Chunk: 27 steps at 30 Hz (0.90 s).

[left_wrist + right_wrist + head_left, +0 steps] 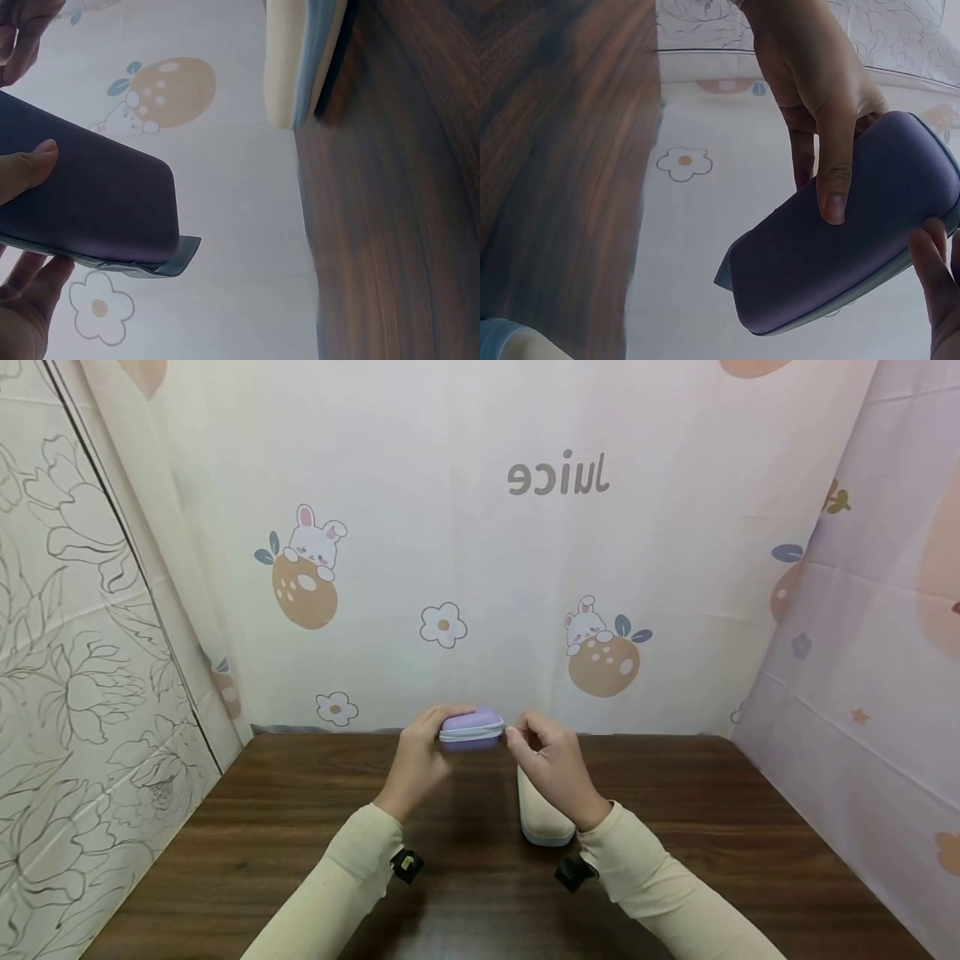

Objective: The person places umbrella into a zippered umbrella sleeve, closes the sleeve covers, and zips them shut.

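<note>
A purple zip case [471,720] with a pale blue zip band is held up above the far part of the table. My left hand [416,760] grips it from the left; in the left wrist view the thumb presses one face and the fingers support the other side. At one end of the case a small grey-blue tab [187,256] sticks out. My right hand [555,764], its fingers curled, pinches at the zip on the right end; the zipper pull is hidden by the fingertips. Below the right hand a cream zip case [543,814] with a blue-grey band lies on the table, partly covered.
The dark wood table [300,860] ends at a hanging cloth [480,552] printed with rabbits, fruit and flowers. More cloth hangs at the left and right sides. Dark wrist cameras [573,872] are strapped under both sleeves.
</note>
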Available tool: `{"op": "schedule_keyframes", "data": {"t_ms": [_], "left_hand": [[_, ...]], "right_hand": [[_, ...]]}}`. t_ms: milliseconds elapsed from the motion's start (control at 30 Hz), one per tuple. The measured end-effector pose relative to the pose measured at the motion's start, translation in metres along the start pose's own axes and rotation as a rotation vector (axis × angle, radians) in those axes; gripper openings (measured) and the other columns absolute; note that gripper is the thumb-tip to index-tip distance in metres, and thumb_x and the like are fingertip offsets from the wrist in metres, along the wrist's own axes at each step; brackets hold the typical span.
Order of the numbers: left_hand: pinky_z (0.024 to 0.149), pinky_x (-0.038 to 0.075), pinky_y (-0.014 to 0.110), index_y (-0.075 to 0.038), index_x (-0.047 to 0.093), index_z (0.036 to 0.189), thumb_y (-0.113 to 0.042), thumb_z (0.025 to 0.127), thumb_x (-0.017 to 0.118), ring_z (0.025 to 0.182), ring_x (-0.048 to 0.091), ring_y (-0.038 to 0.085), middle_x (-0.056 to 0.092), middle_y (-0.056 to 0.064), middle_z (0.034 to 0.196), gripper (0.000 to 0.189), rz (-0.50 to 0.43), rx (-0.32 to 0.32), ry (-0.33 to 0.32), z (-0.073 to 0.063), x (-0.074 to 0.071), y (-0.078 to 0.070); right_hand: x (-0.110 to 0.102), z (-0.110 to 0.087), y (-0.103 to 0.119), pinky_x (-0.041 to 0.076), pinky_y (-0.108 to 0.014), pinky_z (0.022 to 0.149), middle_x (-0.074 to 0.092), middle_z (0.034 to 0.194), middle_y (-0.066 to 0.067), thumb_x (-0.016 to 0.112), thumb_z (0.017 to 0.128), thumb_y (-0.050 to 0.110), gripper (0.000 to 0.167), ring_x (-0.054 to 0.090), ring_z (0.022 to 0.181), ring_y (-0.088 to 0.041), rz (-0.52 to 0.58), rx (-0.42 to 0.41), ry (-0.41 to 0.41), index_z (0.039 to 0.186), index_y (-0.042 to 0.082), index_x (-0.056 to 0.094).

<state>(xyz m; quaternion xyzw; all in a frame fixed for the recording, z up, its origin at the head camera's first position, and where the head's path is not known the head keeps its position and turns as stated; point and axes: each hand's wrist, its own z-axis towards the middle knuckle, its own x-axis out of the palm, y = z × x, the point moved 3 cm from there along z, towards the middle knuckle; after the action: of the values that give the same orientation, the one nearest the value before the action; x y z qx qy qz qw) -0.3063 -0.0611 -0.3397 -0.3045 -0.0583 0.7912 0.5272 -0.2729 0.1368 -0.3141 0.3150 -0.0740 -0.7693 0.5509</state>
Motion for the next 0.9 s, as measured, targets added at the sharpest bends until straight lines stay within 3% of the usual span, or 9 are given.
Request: {"op": "schedule_keyframes", "data": {"t_ms": [433,667,800,900], "left_hand": [[0.1,0.049,0.039,-0.015,0.068,0.123,0.024,0.068,0.075,0.114,0.061,0.02,0.067,0.004,0.12,0.068,-0.056,-0.005,-0.011,0.001,0.0,0.001],[0.098,0.05,0.042,-0.016,0.067,0.123,0.021,0.068,0.079,0.114,0.062,0.02,0.067,0.003,0.121,0.067,-0.106,-0.002,-0.025,0.0,-0.001,0.001],[0.096,0.051,0.044,-0.014,0.067,0.122,0.011,0.071,0.085,0.112,0.063,0.022,0.068,0.004,0.121,0.059,-0.192,-0.062,-0.019,0.0,-0.002,0.005],[0.094,0.052,0.045,-0.014,0.066,0.12,0.0,0.072,0.089,0.11,0.064,0.024,0.069,0.005,0.12,0.055,-0.281,-0.154,0.002,0.001,-0.003,0.009]], "right_hand": [[0.003,0.003,0.001,0.035,-0.024,0.05,0.054,0.069,0.003,0.058,0.094,-0.01,0.029,0.043,0.057,-0.009,0.066,0.086,0.008,0.074,0.01,0.054],[0.003,0.0,-0.009,0.046,-0.025,0.056,0.065,0.083,0.005,0.059,0.101,0.005,0.023,0.056,0.067,-0.012,0.084,0.136,0.041,0.08,0.014,0.058],[0.001,-0.001,-0.018,0.052,-0.028,0.067,0.066,0.091,0.002,0.059,0.103,0.017,0.014,0.063,0.079,-0.014,0.095,0.171,0.056,0.091,0.01,0.062],[-0.001,-0.002,-0.024,0.054,-0.031,0.073,0.065,0.097,0.001,0.06,0.102,0.019,0.011,0.064,0.088,-0.015,0.086,0.192,0.049,0.098,0.009,0.063]]}}
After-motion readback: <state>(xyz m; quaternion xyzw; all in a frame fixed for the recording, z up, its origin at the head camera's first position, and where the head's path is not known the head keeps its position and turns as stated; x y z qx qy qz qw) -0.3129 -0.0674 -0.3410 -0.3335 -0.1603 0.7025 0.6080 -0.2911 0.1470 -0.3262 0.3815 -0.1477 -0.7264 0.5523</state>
